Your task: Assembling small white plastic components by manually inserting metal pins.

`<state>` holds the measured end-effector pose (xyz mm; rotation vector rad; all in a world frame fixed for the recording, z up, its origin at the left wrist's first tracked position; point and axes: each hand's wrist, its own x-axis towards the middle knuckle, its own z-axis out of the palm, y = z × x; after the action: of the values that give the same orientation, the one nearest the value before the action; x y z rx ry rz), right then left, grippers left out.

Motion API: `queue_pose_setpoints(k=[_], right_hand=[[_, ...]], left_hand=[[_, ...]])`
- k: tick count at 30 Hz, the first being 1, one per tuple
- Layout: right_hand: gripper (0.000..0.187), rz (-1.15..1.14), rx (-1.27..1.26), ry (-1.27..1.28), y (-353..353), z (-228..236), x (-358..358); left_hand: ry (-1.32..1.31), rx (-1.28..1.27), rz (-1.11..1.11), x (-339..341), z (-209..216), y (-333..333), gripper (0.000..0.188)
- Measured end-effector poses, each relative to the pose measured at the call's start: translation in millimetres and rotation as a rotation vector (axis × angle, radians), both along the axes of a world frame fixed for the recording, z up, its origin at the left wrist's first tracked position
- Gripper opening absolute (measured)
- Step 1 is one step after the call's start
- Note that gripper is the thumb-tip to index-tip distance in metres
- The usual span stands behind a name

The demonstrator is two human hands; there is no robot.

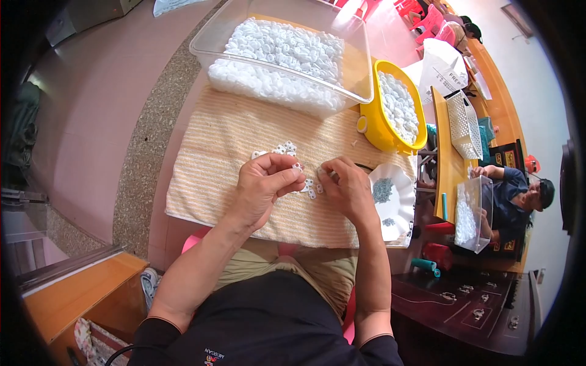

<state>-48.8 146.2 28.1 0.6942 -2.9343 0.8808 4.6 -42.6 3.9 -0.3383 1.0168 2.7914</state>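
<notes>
My left hand [265,182] is curled over the striped towel [220,158], pinching a small white plastic piece at its fingertips. My right hand [345,186] is right beside it, fingers bent around another small white piece. A few loose white pieces [312,189] lie on the towel between and under the hands, and a small cluster of the same white pieces [282,148] lies just beyond my left hand.
A clear plastic tub [213,30] filled with white pieces stands at the far edge. A yellow bowl [378,131] of white pieces is at its right. A white scalloped plate [397,210] holds small grey parts. Another person [519,195] sits at a table on the right.
</notes>
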Motion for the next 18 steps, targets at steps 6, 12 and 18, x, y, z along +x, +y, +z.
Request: queue_pose_setpoints(k=[6,12,18], right_hand=[[0.013,0.043,0.015,0.007,-0.6,-0.4,-0.8],[0.018,0.13,0.082,0.024,1.9,2.2,0.6],[0.018,0.141,0.077,0.001,4.7,0.5,-0.9]], left_hand=[[-0.006,-0.002,-0.014,0.3,0.2,2.0,0.014],[-0.005,-0.013,-0.019,1.7,-2.7,3.0,0.015],[-0.017,-0.03,-0.031,2.2,-2.0,4.8,0.016]])
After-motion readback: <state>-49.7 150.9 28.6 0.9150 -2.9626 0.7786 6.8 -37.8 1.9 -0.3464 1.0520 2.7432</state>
